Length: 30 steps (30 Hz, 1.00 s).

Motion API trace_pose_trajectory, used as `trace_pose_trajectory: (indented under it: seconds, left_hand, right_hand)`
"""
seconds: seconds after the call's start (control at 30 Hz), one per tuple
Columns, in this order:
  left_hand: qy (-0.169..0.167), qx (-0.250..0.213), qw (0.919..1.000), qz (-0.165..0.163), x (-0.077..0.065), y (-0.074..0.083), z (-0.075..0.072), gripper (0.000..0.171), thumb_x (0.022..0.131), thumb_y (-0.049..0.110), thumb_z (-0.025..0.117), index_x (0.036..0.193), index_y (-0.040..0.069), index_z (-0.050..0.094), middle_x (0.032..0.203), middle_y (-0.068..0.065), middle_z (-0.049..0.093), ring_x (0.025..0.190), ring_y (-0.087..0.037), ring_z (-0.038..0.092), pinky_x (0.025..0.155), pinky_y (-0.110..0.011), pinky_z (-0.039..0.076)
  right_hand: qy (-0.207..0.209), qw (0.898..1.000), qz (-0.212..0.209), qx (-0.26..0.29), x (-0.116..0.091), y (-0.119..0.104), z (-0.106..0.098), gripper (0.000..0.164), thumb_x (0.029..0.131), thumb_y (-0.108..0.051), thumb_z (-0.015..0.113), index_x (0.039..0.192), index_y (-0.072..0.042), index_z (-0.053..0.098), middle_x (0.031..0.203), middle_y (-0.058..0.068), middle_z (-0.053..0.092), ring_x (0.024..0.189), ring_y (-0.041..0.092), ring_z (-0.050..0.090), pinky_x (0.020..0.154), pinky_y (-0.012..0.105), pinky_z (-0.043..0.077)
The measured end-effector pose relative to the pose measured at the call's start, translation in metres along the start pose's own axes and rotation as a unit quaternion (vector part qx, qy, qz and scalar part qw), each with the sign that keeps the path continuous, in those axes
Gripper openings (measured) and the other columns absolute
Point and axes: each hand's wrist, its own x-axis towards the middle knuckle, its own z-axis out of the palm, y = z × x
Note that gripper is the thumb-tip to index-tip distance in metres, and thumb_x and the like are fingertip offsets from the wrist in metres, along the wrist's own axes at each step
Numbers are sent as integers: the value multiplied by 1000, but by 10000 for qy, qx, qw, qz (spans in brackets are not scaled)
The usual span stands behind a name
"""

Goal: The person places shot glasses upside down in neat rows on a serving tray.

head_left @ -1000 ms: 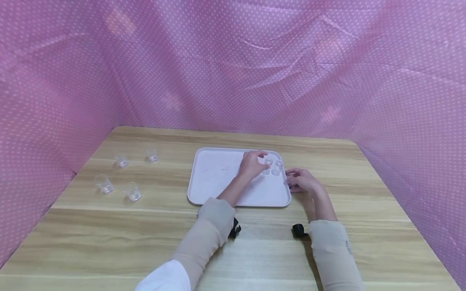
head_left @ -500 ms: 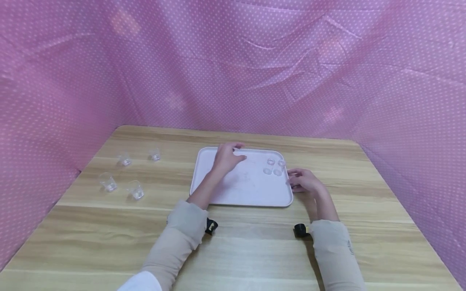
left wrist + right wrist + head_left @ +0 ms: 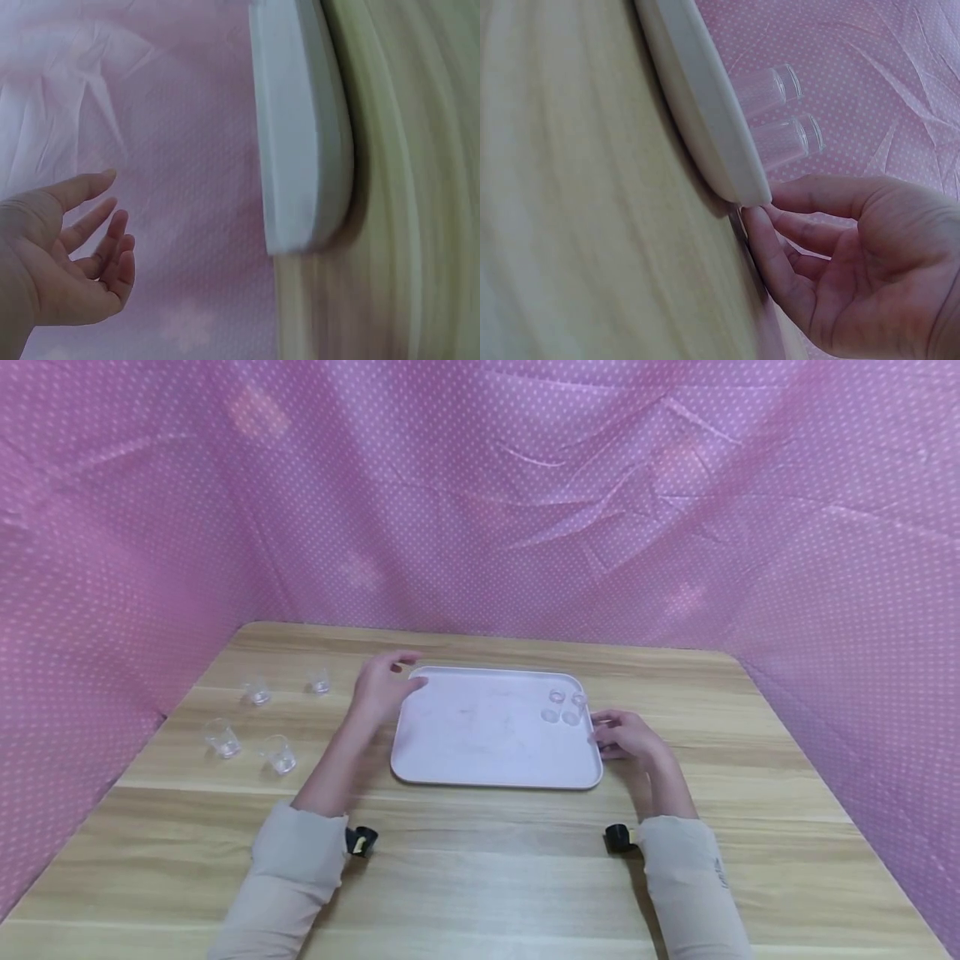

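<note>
My left hand (image 3: 381,689) hangs near the far left corner of the white tray (image 3: 495,727), thumb and fingers spread and loosely curved with nothing between them. In the left wrist view the tray rim (image 3: 292,135) stands apart from that hand. On the opposite side, my right hand (image 3: 628,735) holds the tray's right edge, its fingertips against the rim. Two clear shot glasses (image 3: 557,697) stand on the tray close to this hand. The right wrist view shows them upside down, the thick base of a glass (image 3: 784,141) pointing away from the tray.
Several more clear shot glasses (image 3: 281,756) stand upright and apart on the left part of the wooden table (image 3: 480,868). A pink dotted curtain (image 3: 480,510) encloses the table's back and sides. Both wrists carry a small black device (image 3: 362,841).
My left hand has moved left across the tray, away from the two glasses, to its far left corner. The right hand stays at the tray's right edge.
</note>
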Motion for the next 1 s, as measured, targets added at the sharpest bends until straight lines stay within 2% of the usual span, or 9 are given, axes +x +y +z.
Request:
trace_pose_trajectory:
  seconds: [0.3,0.57,0.7,0.83,1.0]
  left_hand:
    - [245,78,9996,70,-20,-22,-46,39,80,11,70,116,1,59,115,-17,59,104,-35,50,84,-46,42]
    - [-45,64,9997,-227,-50,-50,-90,47,85,21,67,124,1,52,122,-19,53,109,-37,45,82,-48,41]
    - [-171,121,9991,-369,-63,-67,-109,52,87,28,63,129,1,48,126,-22,49,111,-40,42,83,-53,39]
    - [-363,121,9984,-424,-75,-81,-122,59,87,34,62,132,0,44,128,-24,45,110,-41,42,84,-57,37]
    - [-688,157,9968,-371,-86,-100,-129,64,87,34,63,135,-2,39,129,-26,42,109,-44,40,85,-58,35]
  right_hand:
    - [65,10000,33,-29,2,2,0,51,86,2,55,132,11,37,94,13,61,76,14,59,70,31,53]
    - [123,9998,15,-127,0,0,0,50,85,1,55,131,11,38,98,16,60,76,15,60,71,32,53]
    - [96,9999,-25,-129,-1,0,0,50,85,1,55,131,11,37,98,16,60,76,16,60,70,32,53]
    - [112,9999,-10,-115,1,1,0,49,86,1,54,131,10,39,99,17,59,77,16,60,70,31,53]
    - [83,9999,-13,-105,0,1,0,49,86,2,54,131,10,37,102,19,59,78,16,60,71,31,53]
